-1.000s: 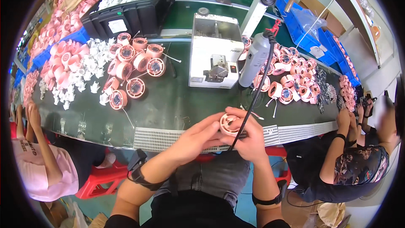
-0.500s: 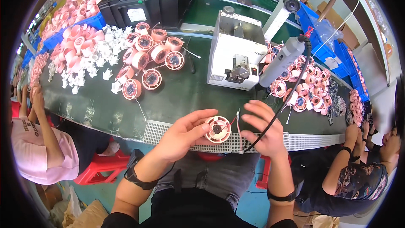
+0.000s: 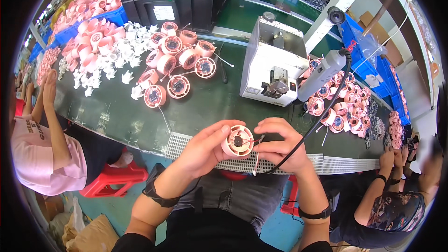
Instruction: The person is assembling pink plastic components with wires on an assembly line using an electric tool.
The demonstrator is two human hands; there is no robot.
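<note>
My left hand (image 3: 201, 148) is wrapped round a pink round fan housing (image 3: 246, 146), its open spoked end turned up toward me. Inside it sits a dark round motor (image 3: 238, 141) with thin red and dark wires coming out to the right. Close beside the housing, my right hand (image 3: 288, 148) is closed in a pinch on these wires. A thin white lead (image 3: 256, 164) hangs down beneath its fingers. What else the right fingertips cover is hidden.
A white screw feeder (image 3: 268, 65) stands ahead, with a grey electric screwdriver (image 3: 323, 75) on a black cord to its right. Pink housings (image 3: 189, 59) lie left and right. White fan parts (image 3: 95, 72), a black crate (image 3: 179, 11) and a co-worker (image 3: 51, 158) are to the left.
The housing has tilted, showing more of its side wall. My right hand has come closer to it, and its spread fingers have closed on the wires. The view has shifted slightly.
</note>
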